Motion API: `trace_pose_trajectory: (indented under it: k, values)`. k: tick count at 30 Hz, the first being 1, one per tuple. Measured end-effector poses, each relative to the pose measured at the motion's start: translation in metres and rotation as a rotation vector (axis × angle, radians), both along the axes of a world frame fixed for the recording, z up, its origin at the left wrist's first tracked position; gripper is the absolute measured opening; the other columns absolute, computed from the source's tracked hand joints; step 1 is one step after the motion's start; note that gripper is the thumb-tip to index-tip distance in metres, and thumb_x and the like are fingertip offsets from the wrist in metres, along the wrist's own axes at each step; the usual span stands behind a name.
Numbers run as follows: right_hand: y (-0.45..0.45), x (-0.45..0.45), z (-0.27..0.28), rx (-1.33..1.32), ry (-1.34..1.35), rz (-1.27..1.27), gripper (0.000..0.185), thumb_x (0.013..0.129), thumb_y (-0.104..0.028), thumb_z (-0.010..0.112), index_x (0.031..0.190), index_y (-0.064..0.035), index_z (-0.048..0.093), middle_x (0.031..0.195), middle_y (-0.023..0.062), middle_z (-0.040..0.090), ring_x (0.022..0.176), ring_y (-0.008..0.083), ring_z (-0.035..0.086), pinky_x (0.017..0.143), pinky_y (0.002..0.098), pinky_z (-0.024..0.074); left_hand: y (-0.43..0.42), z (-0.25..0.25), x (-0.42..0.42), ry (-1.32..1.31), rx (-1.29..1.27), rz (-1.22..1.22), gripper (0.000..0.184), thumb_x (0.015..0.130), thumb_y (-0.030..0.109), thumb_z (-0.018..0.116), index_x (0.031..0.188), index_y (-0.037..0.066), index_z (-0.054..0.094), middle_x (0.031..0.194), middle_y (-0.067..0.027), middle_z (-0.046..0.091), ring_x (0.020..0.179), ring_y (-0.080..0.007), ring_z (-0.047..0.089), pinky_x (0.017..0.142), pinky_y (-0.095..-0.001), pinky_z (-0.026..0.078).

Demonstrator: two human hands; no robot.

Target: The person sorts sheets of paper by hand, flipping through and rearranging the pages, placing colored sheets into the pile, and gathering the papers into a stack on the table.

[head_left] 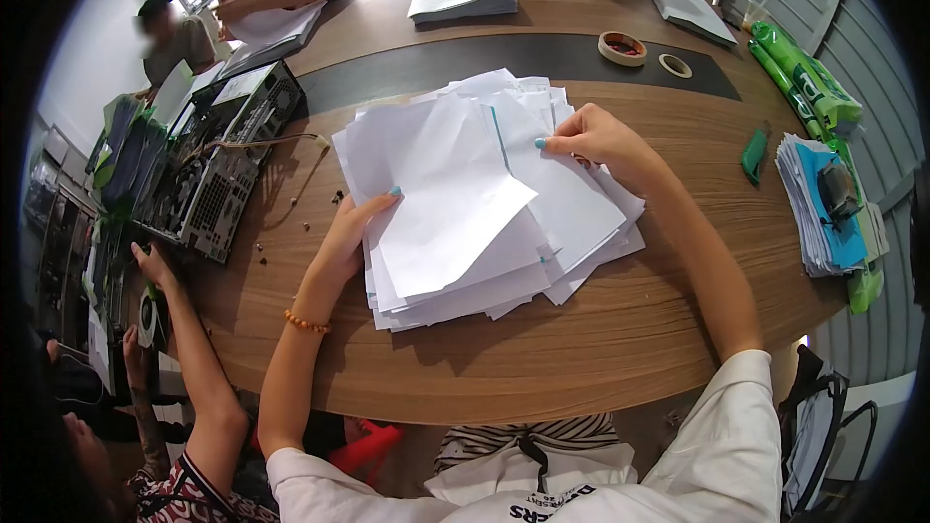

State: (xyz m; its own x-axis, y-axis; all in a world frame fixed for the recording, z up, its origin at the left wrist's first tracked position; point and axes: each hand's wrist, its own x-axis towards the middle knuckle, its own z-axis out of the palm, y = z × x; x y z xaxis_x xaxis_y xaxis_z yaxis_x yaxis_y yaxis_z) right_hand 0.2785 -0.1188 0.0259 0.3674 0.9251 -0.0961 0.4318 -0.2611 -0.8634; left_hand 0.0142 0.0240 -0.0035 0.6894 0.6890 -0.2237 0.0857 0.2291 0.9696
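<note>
A loose pile of white paper sheets (455,305) lies on the wooden table in front of me, its edges uneven. My left hand (354,232) grips the left edge of the upper sheets (436,184), thumb on top and fingers hidden beneath. The top sheet looks creased, with a raised lower right corner. On the right of the pile, my right hand (596,145) pinches the edge of another white sheet (557,179) between thumb and fingers. Thin teal lines show along some sheet edges.
An opened computer case (223,165) stands left, with screws (260,248) nearby. Tape rolls (622,48) lie at the back. A green cutter (755,155), a paper stack (809,213) and green packages (804,77) are right. Another person's hand (153,263) is at left; other people sit across.
</note>
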Motion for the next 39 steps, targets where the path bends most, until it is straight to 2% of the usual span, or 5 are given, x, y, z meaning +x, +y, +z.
trace_pose_trajectory:
  k: [6, 18, 26, 30, 39]
  values:
    - [-0.004, 0.004, 0.007, 0.127, -0.364, -0.105, 0.017, 0.066, -0.016, 0.062, 0.063, 0.0009, 0.059, 0.053, 0.0017, 0.050, 0.050, 0.0067, 0.044, 0.044, 0.0199, 0.0324, 0.001, -0.001, 0.000, -0.026, -0.017, -0.025, 0.038, 0.073, 0.016, 0.055, 0.103, -0.004, 0.041, 0.090, -0.0097, 0.052, 0.078, -0.0143, 0.054, 0.065, -0.0244, 0.045]
    - [0.001, 0.025, -0.006, 0.083, 0.017, -0.055, 0.021, 0.061, -0.018, 0.065, 0.067, 0.0026, 0.063, 0.054, 0.0060, 0.055, 0.050, 0.0091, 0.048, 0.048, 0.0211, 0.0374, 0.000, 0.000, 0.000, -0.010, -0.019, -0.023, 0.039, 0.074, 0.016, 0.055, 0.104, -0.004, 0.039, 0.091, -0.0104, 0.052, 0.078, -0.0146, 0.054, 0.065, -0.0243, 0.046]
    - [-0.001, 0.025, 0.001, 0.132, -0.713, -0.267, 0.012, 0.067, -0.015, 0.059, 0.067, -0.0023, 0.061, 0.060, 0.0107, 0.057, 0.053, 0.0145, 0.054, 0.051, 0.0260, 0.0412, 0.000, 0.000, 0.000, -0.018, -0.016, -0.025, 0.037, 0.074, 0.017, 0.055, 0.102, -0.004, 0.041, 0.088, -0.0090, 0.052, 0.075, -0.0131, 0.054, 0.063, -0.0235, 0.045]
    - [-0.003, 0.035, 0.005, 0.267, -0.571, -0.287, 0.014, 0.069, -0.015, 0.057, 0.075, -0.0031, 0.060, 0.065, 0.0114, 0.059, 0.059, 0.0203, 0.056, 0.055, 0.0280, 0.0415, -0.002, 0.002, 0.000, 0.002, -0.014, -0.022, 0.037, 0.074, 0.016, 0.055, 0.102, -0.004, 0.041, 0.088, -0.0093, 0.052, 0.075, -0.0132, 0.054, 0.063, -0.0236, 0.045]
    - [-0.015, 0.021, 0.048, 0.808, -0.132, -0.410, 0.023, 0.079, -0.007, 0.048, 0.100, -0.0104, 0.055, 0.071, 0.0001, 0.056, 0.057, 0.0018, 0.046, 0.049, 0.0159, 0.0360, 0.002, -0.001, -0.001, -0.046, -0.024, -0.061, 0.036, 0.074, 0.015, 0.054, 0.100, -0.006, 0.042, 0.088, -0.0110, 0.053, 0.075, -0.0143, 0.055, 0.064, -0.0241, 0.046]
